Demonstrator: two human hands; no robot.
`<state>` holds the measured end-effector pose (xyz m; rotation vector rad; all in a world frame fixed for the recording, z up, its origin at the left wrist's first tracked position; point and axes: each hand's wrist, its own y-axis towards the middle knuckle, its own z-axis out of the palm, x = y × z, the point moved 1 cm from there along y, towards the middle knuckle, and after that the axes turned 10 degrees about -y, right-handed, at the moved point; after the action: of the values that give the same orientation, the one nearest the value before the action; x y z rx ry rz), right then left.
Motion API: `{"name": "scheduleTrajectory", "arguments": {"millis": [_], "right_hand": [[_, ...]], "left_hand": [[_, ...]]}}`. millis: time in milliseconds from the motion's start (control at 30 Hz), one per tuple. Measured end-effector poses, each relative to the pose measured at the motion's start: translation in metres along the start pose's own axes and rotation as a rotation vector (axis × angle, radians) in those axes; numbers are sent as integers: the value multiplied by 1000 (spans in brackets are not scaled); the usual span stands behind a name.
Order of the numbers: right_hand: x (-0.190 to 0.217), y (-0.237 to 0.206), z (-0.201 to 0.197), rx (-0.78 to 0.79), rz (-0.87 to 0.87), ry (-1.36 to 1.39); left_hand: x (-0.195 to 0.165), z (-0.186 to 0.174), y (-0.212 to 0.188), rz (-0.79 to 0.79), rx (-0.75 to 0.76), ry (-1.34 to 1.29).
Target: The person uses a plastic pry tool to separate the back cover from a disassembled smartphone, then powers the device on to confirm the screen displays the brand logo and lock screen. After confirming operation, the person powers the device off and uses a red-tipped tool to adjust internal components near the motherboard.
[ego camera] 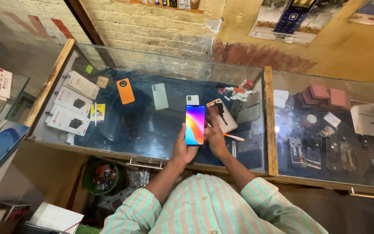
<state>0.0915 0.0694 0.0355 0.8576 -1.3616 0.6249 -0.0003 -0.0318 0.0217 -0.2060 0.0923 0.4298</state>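
Plainly, phone: a smartphone (195, 125) with a lit rainbow screen stands upright above the glass-topped bench (161, 149); its long axis runs away from the person, top edge toward the brick wall (152, 26)
Left hand: the left hand (182, 147) cups the phone's lower left edge from below; its fingers are wrapped and clamped on the casing, thumb up along the side
Right hand: the right hand (215, 136) lies against the phone's right edge, touching it; its fingers are curled together, and a thin orange-tipped tool (232, 136) juts out to the right from them; whether they pinch the tool or the phone I cannot tell
Key relation: the phone sits between both hands, screen facing up to the person; the left hand carries it, the right is just beside and level with the screen's middle
Nearby: an opened phone with its back off (222, 113) lies just beyond the right hand; an orange phone (125, 91) and a pale green phone (159, 95) rest well apart to the left, under the glass
Clothing: striped sleeves (260, 195) frame the lower view
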Motion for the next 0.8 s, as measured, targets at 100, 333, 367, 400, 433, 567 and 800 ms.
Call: {"name": "scheduleTrajectory", "arguments": {"millis": [100, 333, 367, 400, 433, 567, 800], "right_hand": [[2, 1, 1, 6, -35, 176], [-5, 12, 1, -21, -83, 53], [-6, 14, 0, -5, -65, 66], [-6, 15, -1, 7, -43, 78], [-5, 17, -4, -7, -23, 61], [8, 40, -33, -115, -164, -50], [29, 62, -60, 186, -219, -683]], "left_hand": [[3, -2, 2, -1, -33, -83], [6, -13, 8, -11, -10, -48], [6, -14, 8, -5, 7, -8], [6, -15, 8, -9, -20, -58], [5, -15, 9, -16, -49, -107], [2, -12, 6, -30, 34, 10], [6, -7, -1, -27, 98, 65]]}}
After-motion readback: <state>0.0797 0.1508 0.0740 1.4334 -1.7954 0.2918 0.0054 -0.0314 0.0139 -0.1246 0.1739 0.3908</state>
